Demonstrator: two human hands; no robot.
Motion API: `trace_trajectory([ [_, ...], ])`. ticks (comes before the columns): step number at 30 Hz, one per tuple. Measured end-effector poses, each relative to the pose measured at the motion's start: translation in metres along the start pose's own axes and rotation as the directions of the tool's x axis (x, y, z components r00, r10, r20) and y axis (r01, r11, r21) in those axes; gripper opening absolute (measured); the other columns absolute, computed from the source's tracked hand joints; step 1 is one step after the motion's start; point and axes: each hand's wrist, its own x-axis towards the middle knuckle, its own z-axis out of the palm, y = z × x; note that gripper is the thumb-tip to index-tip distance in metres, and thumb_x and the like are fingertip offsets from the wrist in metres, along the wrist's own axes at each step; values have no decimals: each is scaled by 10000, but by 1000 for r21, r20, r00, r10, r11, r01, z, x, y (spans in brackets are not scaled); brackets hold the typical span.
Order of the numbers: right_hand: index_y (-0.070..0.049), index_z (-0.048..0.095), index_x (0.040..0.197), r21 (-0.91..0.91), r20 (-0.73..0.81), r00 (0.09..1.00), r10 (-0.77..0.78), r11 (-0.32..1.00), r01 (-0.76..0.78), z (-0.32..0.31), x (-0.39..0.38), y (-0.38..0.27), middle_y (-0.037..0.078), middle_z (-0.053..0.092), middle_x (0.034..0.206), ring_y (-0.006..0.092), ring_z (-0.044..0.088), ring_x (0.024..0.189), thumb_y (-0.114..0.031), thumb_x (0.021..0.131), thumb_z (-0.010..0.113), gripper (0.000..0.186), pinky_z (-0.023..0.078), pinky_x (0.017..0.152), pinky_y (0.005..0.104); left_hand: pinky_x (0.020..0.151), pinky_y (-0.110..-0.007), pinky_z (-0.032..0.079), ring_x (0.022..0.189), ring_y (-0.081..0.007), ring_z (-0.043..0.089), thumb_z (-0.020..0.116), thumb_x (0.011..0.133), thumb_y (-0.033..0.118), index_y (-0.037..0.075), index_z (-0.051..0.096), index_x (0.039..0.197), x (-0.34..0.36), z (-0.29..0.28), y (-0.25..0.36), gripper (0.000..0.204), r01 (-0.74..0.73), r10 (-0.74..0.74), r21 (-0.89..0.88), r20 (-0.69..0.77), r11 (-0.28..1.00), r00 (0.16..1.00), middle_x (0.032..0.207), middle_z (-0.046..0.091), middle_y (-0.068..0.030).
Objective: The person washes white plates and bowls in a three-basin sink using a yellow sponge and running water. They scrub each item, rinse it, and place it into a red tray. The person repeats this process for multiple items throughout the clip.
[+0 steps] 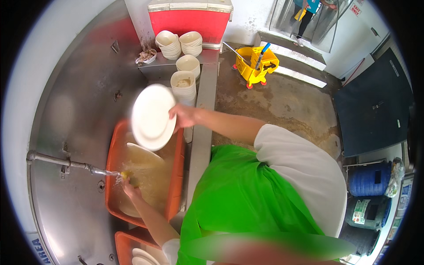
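My right hand [182, 116] grips white oval plates [152, 110] by the edge, holding them tilted above the far end of an orange tub [180, 176]. One plate seems to lie against another. Down at the tub, my left hand [131, 187] is closed on a yellow and green sponge [127, 175]. Water from the metal faucet [79, 163] runs onto the sponge. Cloudy water fills the tub, and another white plate [143, 154] lies partly sunk in it.
Stacked white bowls [183, 81] line the ledge beyond the tub, near a small bowl of scraps [146, 56] and a red cooler [185, 26]. A second orange tub [128, 240] with plates sits nearer. A yellow mop bucket [256, 66] stands on the wet floor; a person [309, 11] is by the doorway.
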Motion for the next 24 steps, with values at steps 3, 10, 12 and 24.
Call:
trace_trajectory([
  [3, 47, 398, 1429, 31, 175, 959, 224, 972, -233, 22, 30, 55, 220, 538, 1407, 373, 524, 1303, -60, 721, 555, 733, 449, 1055, 582, 853, -356, 504, 970, -218, 625, 479, 941, 50, 28, 568, 1315, -15, 48, 29, 385, -165, 187, 137, -167, 977, 968, 1113, 638, -84],
  [10, -3, 588, 807, -258, 237, 843, 483, 868, -425, 81, 87, 134, 113, 590, 793, 257, 612, 752, -36, 743, 579, 73, 534, 735, 424, 1138, -420, 353, 1361, -352, 476, 373, 1008, 69, -6, 516, 1418, -40, 94, 24, 440, -508, 698, 759, 100, 408, 709, 1470, 507, -201],
  [12, 65, 566, 1006, -187, 222, 815, 536, 843, -504, 55, 124, 170, 214, 631, 914, 372, 653, 858, -52, 716, 561, 313, 568, 784, 534, 1155, -412, 330, 1373, -341, 461, 351, 1017, 79, 2, 514, 1425, -55, 130, 20, 446, -469, 499, 526, 95, 709, 861, 1477, 501, -196],
  [24, 43, 542, 1269, -28, 193, 854, 483, 873, -487, 35, 137, 198, 246, 636, 1225, 432, 662, 1039, -209, 741, 531, 586, 546, 835, 630, 1171, -474, 303, 1398, -405, 392, 396, 1005, 125, -30, 443, 1440, 8, 44, -1, 464, -416, 573, 889, 243, 191, 783, 1479, 456, -242],
])
